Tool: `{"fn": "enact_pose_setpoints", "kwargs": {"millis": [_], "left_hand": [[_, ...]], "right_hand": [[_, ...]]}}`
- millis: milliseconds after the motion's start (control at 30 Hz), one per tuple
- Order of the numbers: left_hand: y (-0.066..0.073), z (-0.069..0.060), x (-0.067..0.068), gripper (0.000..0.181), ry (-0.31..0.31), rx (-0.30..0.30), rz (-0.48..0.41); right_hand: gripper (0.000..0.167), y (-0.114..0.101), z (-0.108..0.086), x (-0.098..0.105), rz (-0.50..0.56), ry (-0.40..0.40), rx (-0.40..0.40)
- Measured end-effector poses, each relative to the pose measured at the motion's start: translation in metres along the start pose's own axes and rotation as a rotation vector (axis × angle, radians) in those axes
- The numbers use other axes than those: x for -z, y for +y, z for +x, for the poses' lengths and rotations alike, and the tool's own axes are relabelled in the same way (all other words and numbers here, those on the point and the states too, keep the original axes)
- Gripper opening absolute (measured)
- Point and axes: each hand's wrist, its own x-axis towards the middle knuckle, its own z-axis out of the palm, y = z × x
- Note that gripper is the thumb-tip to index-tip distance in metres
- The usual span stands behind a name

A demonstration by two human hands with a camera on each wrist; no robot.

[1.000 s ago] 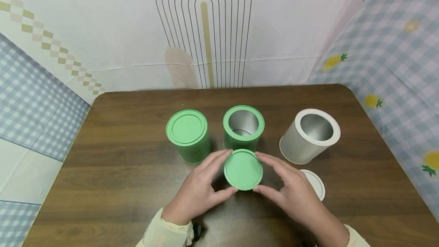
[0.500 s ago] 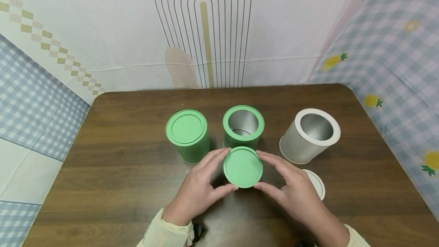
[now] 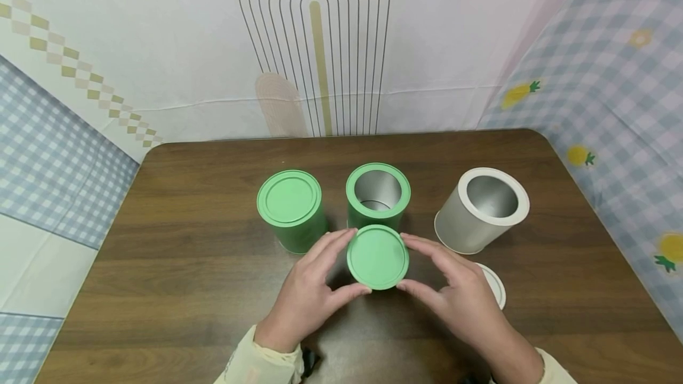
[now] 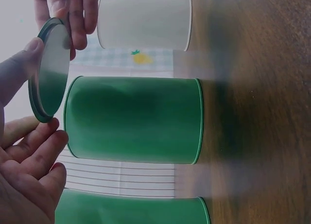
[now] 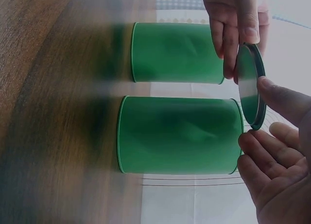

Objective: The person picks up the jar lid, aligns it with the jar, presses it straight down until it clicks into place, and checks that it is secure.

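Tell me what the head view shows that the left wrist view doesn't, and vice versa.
Only the head view shows the white lid on the table and the openings of the middle green can and white can. Only the left wrist view shows the underside of the held green lid. Both show the left hand, the right hand, that lid, both open cans and the closed green can.

Head view high, downward — wrist views close, forward, green lid (image 4: 52, 71) in both
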Motion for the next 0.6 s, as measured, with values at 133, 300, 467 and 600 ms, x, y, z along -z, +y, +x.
{"fn": "enact_pose_setpoints", "kwargs": {"millis": [133, 300, 467, 600], "left_hand": [[0.0003, -0.0002, -0.0016, 0.083, 0.030, -0.019, 0.025], [0.0005, -0.0008, -0.0024, 0.083, 0.042, -0.017, 0.031], [0.0008, -0.0007, -0.0021, 0.082, 0.051, -0.022, 0.025], [0.0009, -0.0011, -0.0024, 0.081, 0.064, -0.023, 0.019]], "right_hand": [[0.059, 0.0007, -0.0004, -0.0005, -0.001, 0.017, 0.000], [0.059, 0.0008, 0.0000, -0.0012, -0.001, 0.027, 0.005], [0.062, 0.0003, 0.0000, -0.0022, -0.005, 0.021, 0.006], [0.063, 0.0005, 0.0003, -0.0043, -0.010, 0.029, 0.016]]}}
